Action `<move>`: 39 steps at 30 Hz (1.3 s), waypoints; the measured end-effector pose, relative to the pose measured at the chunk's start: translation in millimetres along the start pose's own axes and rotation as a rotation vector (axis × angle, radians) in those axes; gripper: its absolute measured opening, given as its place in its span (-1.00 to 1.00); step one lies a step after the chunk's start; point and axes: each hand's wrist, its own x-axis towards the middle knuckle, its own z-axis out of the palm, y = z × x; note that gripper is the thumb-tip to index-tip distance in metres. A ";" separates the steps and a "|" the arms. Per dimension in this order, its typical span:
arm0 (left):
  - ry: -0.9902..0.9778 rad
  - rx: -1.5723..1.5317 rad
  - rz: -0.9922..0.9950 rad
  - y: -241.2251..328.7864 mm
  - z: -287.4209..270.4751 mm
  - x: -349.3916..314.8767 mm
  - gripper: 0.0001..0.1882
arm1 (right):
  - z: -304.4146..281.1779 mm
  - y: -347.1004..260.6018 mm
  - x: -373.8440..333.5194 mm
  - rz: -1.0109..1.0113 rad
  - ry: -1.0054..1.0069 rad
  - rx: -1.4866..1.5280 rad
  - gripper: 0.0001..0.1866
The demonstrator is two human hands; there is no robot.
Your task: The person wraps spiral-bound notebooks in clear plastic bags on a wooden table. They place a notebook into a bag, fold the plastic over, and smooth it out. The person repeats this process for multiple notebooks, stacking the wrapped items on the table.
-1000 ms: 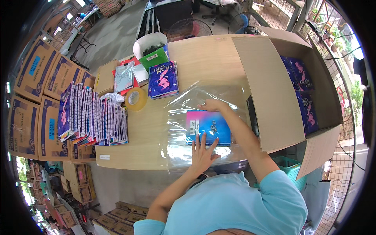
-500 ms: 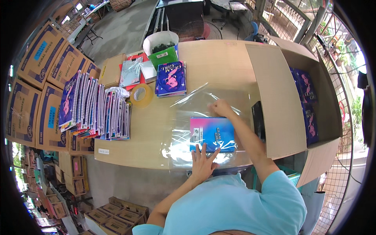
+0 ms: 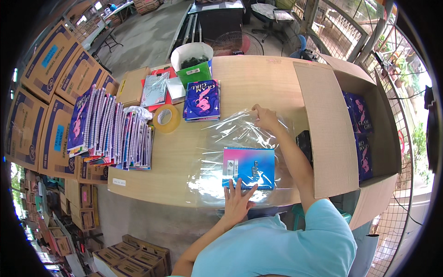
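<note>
A spiral notebook [image 3: 263,171] with a blue and pink cover lies near the table's front edge. Clear plastic film [image 3: 210,159] spreads around it, and glare streaks across the cover suggest film over it too. My left hand [image 3: 237,203] rests with fingers spread on the notebook's near edge. Beyond the notebook, my right hand [image 3: 266,119] is closed at the film's far edge and seems to pinch it. Behind the film to the left is a small stack of purple notebooks [image 3: 202,100].
A long row of spiral notebooks [image 3: 113,131] stands at the table's left, near a tape roll [image 3: 174,119]. A green and white container [image 3: 196,74] is farther back. An open carton [image 3: 327,134] with purple notebooks is on the right. Stacked cartons [image 3: 25,124] rise beyond the left edge.
My right hand has moved away from me to the film's far edge, and the film there has shifted. My left hand stays on the notebook. The whole view has tilted slightly.
</note>
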 end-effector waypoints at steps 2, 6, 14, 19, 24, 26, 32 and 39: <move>0.009 -0.006 0.000 -0.1 -0.4 -0.8 -0.21 | -13.0 -7.3 2.5 0.007 -0.066 0.004 -0.49; 0.017 -0.002 -0.004 0.9 1.6 -0.9 -0.21 | -33.7 -8.1 9.0 -0.015 -0.170 -0.092 -0.52; 0.070 0.077 -0.034 2.3 2.0 0.2 -0.17 | -57.7 -39.6 -21.0 -0.321 -0.242 -0.092 -0.79; 0.152 0.092 -0.023 2.8 4.8 3.1 -0.21 | -37.4 -47.1 -77.0 -0.520 0.081 -0.154 -0.84; 0.164 0.052 -0.037 10.8 -0.8 7.3 -0.27 | -22.2 -61.3 -142.1 -0.641 0.175 -0.138 -0.77; 0.195 0.097 -0.020 9.3 6.4 6.2 -0.29 | -8.9 -64.1 -164.1 -0.607 0.185 -0.101 -0.74; 0.204 0.048 0.033 13.1 14.4 6.4 -0.27 | 29.8 -72.1 -205.9 -0.494 0.306 -0.088 -0.68; 0.196 0.086 0.010 2.7 38.6 18.1 -0.23 | 64.8 -78.1 -225.0 -0.315 0.338 -0.013 -0.76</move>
